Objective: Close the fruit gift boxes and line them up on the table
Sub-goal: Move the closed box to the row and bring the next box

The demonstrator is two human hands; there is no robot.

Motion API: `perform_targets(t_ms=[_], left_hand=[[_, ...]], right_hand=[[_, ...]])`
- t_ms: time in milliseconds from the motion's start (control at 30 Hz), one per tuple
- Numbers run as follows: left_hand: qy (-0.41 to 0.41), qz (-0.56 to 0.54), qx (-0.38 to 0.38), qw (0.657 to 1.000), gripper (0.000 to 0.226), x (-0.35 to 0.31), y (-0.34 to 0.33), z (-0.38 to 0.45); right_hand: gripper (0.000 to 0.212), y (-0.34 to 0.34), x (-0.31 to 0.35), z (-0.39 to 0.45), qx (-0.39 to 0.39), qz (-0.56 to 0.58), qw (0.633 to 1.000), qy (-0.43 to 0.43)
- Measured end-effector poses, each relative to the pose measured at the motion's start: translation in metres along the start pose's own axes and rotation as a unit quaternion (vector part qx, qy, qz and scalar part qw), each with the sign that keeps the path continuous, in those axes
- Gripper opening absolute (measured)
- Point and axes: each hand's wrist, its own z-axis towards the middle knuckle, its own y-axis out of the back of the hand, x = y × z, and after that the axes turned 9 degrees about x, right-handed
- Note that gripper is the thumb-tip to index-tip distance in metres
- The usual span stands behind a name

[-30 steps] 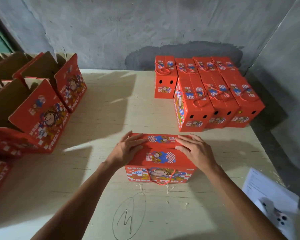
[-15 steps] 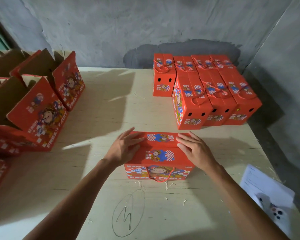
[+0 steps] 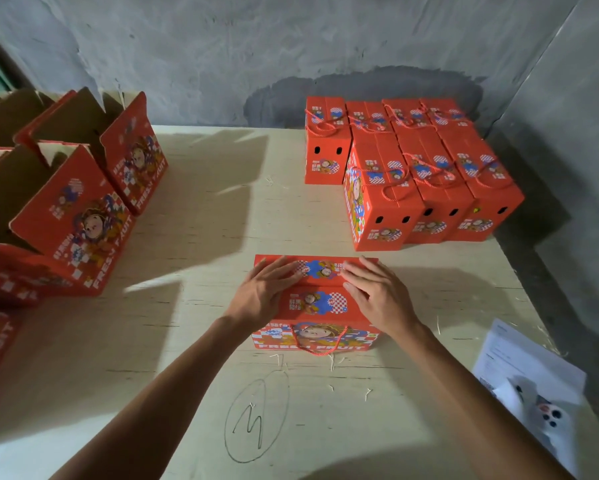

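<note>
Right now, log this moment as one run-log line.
left hand: flat on lid | right hand: flat on lid | fruit gift box: top flaps down, pressed | closed boxes: grouped far right | open boxes: left

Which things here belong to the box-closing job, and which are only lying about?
Job:
- box under both hands
- left hand, right hand, flat on its top
- closed boxes, lined up
- open boxes

Lying about:
- paper sheet
- phone

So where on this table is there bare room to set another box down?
Bare wood lies between the open boxes and the closed stack, above the box under both hands. Another patch surrounds the pencilled circle. The stack's corner is crowded, and a paper occupies the near right edge.
</note>
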Motion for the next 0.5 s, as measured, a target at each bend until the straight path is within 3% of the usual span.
perform_targets(t_ms=[333, 500], left_hand=[[0.043, -0.011, 0.049, 0.998, 0.052, 0.0, -0.002, -0.002], [0.041, 0.055, 0.004, 0.998, 0.045, -0.016, -0.012, -0.01]], right_hand=[[0.03, -0.006, 0.003, -0.004, 0.004, 0.023, 1.0, -0.013], [0.041, -0.008, 0.007, -0.012, 0.028, 0.01, 1.0, -0.001]])
